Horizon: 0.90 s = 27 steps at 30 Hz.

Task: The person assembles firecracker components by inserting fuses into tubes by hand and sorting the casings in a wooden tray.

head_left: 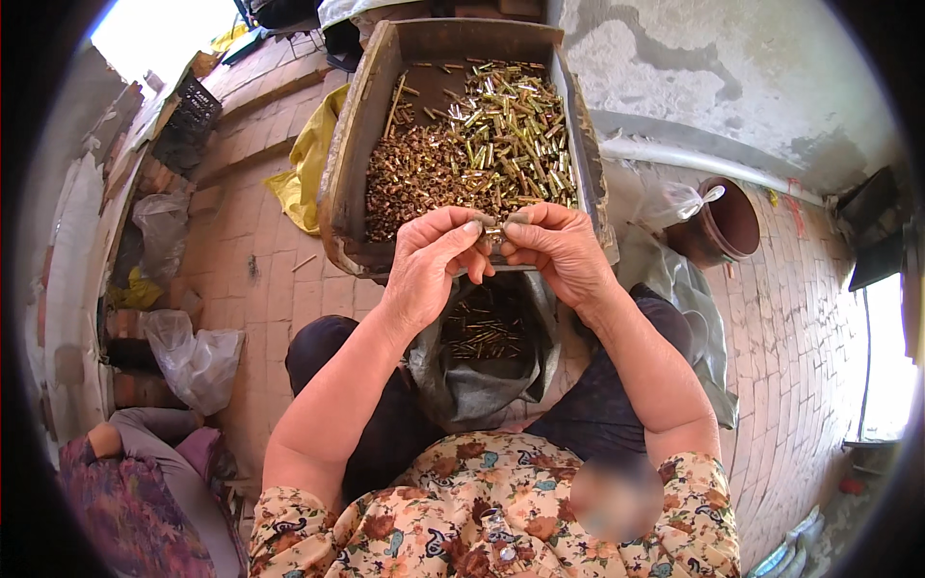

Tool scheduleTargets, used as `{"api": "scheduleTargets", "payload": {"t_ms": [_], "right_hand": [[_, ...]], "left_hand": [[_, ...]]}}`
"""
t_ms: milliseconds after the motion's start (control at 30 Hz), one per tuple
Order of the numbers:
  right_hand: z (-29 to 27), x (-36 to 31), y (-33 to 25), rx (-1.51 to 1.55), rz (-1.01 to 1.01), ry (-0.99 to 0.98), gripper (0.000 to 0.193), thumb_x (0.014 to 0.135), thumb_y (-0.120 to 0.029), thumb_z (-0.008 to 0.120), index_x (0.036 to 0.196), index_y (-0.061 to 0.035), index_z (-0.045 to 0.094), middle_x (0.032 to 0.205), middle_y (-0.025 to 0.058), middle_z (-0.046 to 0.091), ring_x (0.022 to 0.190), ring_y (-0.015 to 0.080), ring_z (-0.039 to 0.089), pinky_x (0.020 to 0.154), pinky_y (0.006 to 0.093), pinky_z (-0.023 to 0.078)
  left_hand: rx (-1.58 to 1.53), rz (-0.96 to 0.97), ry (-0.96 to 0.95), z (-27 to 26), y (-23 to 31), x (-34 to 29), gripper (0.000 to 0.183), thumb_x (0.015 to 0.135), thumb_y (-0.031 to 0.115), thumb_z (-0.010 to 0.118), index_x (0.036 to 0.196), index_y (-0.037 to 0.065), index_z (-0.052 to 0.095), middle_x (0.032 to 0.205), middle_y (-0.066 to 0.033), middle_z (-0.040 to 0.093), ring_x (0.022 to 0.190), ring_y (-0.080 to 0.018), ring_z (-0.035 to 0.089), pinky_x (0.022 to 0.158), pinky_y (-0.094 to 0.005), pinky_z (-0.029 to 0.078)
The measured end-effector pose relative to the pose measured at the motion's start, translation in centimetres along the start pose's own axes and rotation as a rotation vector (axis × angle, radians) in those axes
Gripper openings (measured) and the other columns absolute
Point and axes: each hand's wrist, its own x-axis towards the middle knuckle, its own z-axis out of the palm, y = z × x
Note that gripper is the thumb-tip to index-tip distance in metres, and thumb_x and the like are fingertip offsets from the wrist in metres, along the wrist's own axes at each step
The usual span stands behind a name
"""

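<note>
Small brass-coloured metal piece [494, 234] sits between the fingertips of both hands, held just above the near edge of a worn tray [469, 37]. On the left hand [431, 249], the thumb and forefinger are pinched nearly together at the piece's left end, with the other fingers curled loosely beneath. The right hand [559, 249] mirrors it: thumb and forefinger closed to a narrow pinch at the right end, the remaining fingers bent under. The fingertips around the piece look greyish; whether that is dirt or a covering, I cannot tell. They also hide much of the piece, so I cannot tell whether it is one part or two meeting. Any marking on its surface is too small to make out. Inside the tray, a heap of short coppery pieces [409, 183] lies on the left, and longer, shiny gold-toned tubes [520, 130] are piled on the right, the two heaps meeting in the middle. Below the hands, between the person's knees, an open grey sack [472, 390] holds more slender metal pieces [487, 337]. A yellow sheet [313, 164] lies beside the tray's left wall, and a reddish-brown bucket [711, 229] stands to the right, near the wall.
</note>
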Motion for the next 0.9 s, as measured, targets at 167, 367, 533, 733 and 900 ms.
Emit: {"api": "scheduleTargets", "payload": {"t_ms": [167,367,533,733,900], "right_hand": [[0.2,-0.9,0.0,0.000,-0.012,-0.047,0.007,0.079,-0.002,0.065,0.085,0.0002,0.062,0.077,0.0075,0.064,0.067,0.0154,0.065,0.058,0.0256,0.056],[-0.1,-1.8,0.3,0.060,-0.021,-0.105,0.007,0.081,-0.003,0.064,0.087,-0.0018,0.061,0.077,0.0071,0.064,0.065,0.0148,0.064,0.056,0.0244,0.054],[-0.4,-2.1,0.3,0.131,0.007,-0.208,0.006,0.081,-0.004,0.064,0.085,-0.0003,0.062,0.075,0.0079,0.064,0.063,0.0145,0.063,0.055,0.0244,0.053],[-0.5,-1.7,0.5,0.107,0.024,-0.194,0.007,0.082,-0.007,0.064,0.085,-0.0009,0.062,0.075,0.0075,0.064,0.062,0.0148,0.063,0.055,0.0242,0.052],[-0.6,-0.8,-0.4,-0.095,0.051,-0.133,0.010,0.083,-0.010,0.064,0.088,-0.0025,0.063,0.077,0.0066,0.065,0.063,0.0149,0.064,0.058,0.0253,0.053]], "left_hand": [[0.037,0.045,0.030,0.8,0.1,-1.5,0.013,0.085,0.005,0.053,0.093,-0.004,0.058,0.072,-0.0062,0.059,0.054,-0.0111,0.053,0.059,-0.0266,0.049],[0.253,0.127,0.041,2.6,0.1,-2.5,0.013,0.085,0.003,0.057,0.095,-0.004,0.058,0.070,-0.0036,0.058,0.055,-0.0078,0.053,0.057,-0.0233,0.047],[0.324,0.159,0.077,3.3,-0.2,-2.7,0.011,0.088,0.006,0.056,0.095,-0.003,0.058,0.068,-0.0019,0.056,0.053,-0.0054,0.050,0.052,-0.0204,0.045],[0.495,0.204,0.090,3.0,-0.3,-1.5,0.008,0.090,0.007,0.053,0.089,0.000,0.056,0.068,0.0001,0.054,0.052,-0.0043,0.047,0.049,-0.0185,0.040],[0.569,0.210,0.065,1.9,-0.3,-0.2,0.009,0.091,0.010,0.053,0.086,0.002,0.052,0.070,0.0013,0.052,0.057,-0.0056,0.049,0.051,-0.0185,0.040]]}}
